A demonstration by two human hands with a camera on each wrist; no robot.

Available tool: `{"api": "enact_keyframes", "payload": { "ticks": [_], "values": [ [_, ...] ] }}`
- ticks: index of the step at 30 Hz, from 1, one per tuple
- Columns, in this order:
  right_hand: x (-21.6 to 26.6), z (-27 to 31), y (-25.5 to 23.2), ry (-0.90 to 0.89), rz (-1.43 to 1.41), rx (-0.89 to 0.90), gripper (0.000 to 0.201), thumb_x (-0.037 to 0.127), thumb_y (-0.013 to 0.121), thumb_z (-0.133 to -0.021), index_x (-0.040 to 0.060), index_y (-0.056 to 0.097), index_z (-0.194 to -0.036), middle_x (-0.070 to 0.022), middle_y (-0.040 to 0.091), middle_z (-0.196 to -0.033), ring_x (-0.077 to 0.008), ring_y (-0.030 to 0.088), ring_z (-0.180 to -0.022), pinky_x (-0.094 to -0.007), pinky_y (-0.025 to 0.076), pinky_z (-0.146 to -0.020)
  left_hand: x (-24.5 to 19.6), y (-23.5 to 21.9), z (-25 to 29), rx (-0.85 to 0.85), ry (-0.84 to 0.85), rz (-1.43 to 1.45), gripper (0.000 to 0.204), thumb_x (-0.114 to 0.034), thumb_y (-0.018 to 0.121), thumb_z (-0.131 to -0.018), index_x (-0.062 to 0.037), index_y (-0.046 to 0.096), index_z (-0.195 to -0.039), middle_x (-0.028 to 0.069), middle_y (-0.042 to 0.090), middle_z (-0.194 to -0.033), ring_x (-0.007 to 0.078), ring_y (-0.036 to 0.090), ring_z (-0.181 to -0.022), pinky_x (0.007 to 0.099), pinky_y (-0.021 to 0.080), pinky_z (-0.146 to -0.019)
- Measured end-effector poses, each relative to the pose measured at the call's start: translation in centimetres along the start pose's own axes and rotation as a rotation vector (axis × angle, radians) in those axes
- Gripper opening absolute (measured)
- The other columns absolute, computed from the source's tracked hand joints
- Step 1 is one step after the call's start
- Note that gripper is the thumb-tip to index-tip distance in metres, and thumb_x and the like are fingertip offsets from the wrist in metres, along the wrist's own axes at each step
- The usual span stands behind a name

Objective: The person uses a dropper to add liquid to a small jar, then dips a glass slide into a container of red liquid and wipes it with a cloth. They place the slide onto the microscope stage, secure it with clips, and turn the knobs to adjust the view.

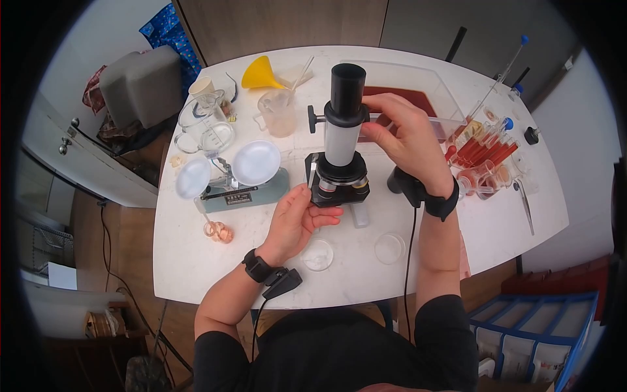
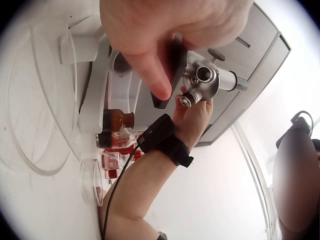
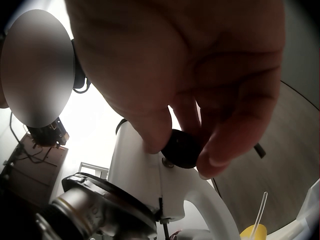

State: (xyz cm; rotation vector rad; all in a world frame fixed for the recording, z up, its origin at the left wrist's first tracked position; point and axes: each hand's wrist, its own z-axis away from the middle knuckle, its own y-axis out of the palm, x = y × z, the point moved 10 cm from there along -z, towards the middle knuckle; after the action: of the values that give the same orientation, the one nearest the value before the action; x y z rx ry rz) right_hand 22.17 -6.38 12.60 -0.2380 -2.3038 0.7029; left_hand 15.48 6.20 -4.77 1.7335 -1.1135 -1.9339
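A microscope (image 1: 341, 147) with a white tube, black eyepiece and black stage (image 1: 326, 196) stands in front of the person in the head view. My right hand (image 1: 408, 134) reaches behind the tube's right side. In the right wrist view its thumb and fingers pinch the black focus knob (image 3: 181, 149) on the white body. My left hand (image 1: 292, 222) is at the front left corner of the stage, thumb on top by the metal clip (image 1: 312, 171), other fingers below. The left wrist view shows that hand (image 2: 175, 30) gripping the stage edge, with the objective lenses (image 2: 204, 75) beyond it.
A balance (image 1: 238, 196) with two white pans stands left, near a beaker (image 1: 279, 114) and yellow funnel (image 1: 260, 72). Petri dishes (image 1: 390, 248) lie in front. On the right are red-filled tubes (image 1: 486, 150), tweezers (image 1: 524, 206) and a clear plastic tray (image 1: 444, 85) behind.
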Motion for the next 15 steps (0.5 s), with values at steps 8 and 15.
{"api": "enact_keyframes", "payload": {
  "ticks": [8,15],
  "values": [
    [0.41,-0.01,0.02,-0.03,-0.029,0.008,0.036,0.004,0.072,-0.072,0.0016,0.058,-0.105,-0.0106,0.059,-0.098,-0.0175,0.057,-0.064,-0.0263,0.047,-0.057,-0.01,-0.16,0.03,-0.05,0.01,-0.023,0.033,-0.027,0.036,-0.1,0.0004,0.048,-0.116,0.0171,0.062,-0.108,0.027,0.066,-0.091,0.0342,0.057,-0.075],
    [0.39,-0.02,0.05,-0.041,-0.028,0.007,0.036,0.004,0.072,-0.072,0.0023,0.057,-0.104,-0.0099,0.059,-0.098,-0.0175,0.058,-0.064,-0.0264,0.047,-0.056,0.06,-0.22,0.01,-0.044,0.009,-0.03,0.033,-0.027,0.037,-0.1,0.0004,0.047,-0.116,0.0168,0.061,-0.108,0.0266,0.066,-0.091,0.0341,0.057,-0.075]
  ]
}}
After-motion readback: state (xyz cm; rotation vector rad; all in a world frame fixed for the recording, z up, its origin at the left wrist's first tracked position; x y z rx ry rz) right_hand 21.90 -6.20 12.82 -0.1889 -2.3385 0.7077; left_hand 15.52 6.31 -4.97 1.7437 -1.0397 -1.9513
